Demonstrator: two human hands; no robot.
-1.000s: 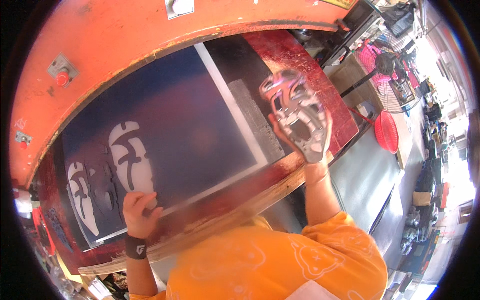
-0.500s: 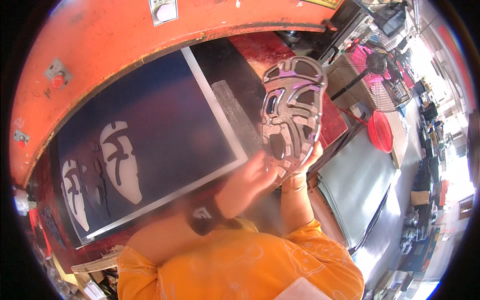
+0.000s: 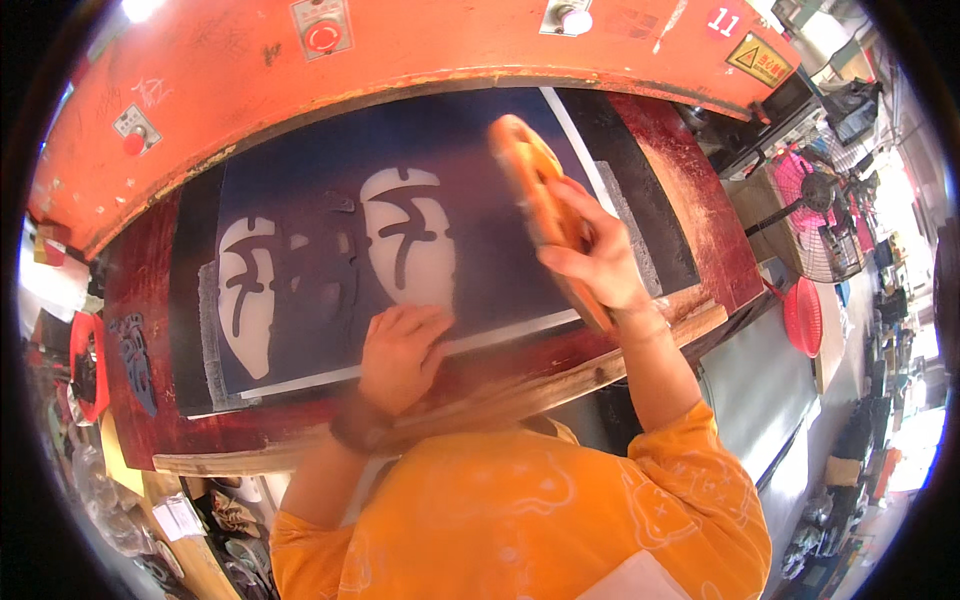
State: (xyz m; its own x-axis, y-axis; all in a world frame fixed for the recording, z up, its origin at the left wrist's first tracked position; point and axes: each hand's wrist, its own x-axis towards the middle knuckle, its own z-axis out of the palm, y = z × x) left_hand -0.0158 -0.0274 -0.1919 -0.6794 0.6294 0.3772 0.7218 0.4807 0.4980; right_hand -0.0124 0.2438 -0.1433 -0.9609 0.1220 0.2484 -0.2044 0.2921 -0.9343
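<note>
In my right hand (image 3: 595, 250) is a cutting die (image 3: 545, 180) shaped like a shoe sole, with metal-edged openings. It is tilted nearly edge-on above the right part of a dark sheet (image 3: 500, 270), my thumb and fingers gripping its side. My left hand (image 3: 403, 350), slightly blurred, rests at the near edge of the sheet with its fingers stretched out, holding nothing I can see. Just beyond those fingers is a large sole-shaped cut-out (image 3: 410, 240) showing white beneath. A second white cut-out (image 3: 247, 300) lies farther left, with dark cut shapes (image 3: 320, 260) between them.
An orange machine beam (image 3: 420, 50) with red buttons spans the far side of the red worktable (image 3: 690, 190). A dark cut piece (image 3: 135, 360) lies at the table's left. To the right are a fan (image 3: 815, 200), a red basket (image 3: 802, 315) and grey sheets (image 3: 750, 385).
The die has turned from face-on to nearly edge-on and now hangs over the sheet. My left hand has left the die and moved left to the sheet's near edge. The view has shifted.
</note>
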